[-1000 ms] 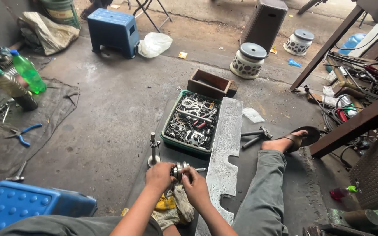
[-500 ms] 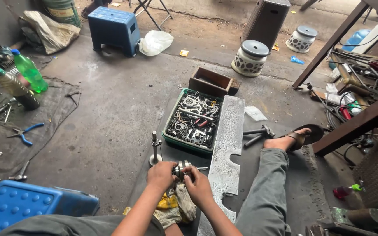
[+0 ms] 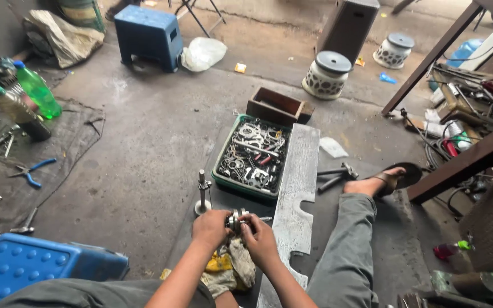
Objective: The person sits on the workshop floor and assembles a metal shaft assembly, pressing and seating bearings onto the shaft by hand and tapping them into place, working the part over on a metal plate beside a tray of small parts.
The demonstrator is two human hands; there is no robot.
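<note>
Both hands were clenched on it: the left hand [image 3: 211,227] and right hand [image 3: 259,239] shared a grip on a small round metal part [image 3: 236,219], pinched between them above a yellow-and-grey rag [image 3: 229,269]. Just ahead sat a green tray [image 3: 251,154] of metal bits; far left, a green plastic bottle [image 3: 37,91].

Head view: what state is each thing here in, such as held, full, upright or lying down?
Left hand: closed on the metal part.
Right hand: closed on the metal part.
Metal part: held between both hands.
Green tray: full of metal pieces.
Wooden box: open.
Shaft: standing upright.
Hammer: lying flat.
Green bottle: capped, tilted.
</note>
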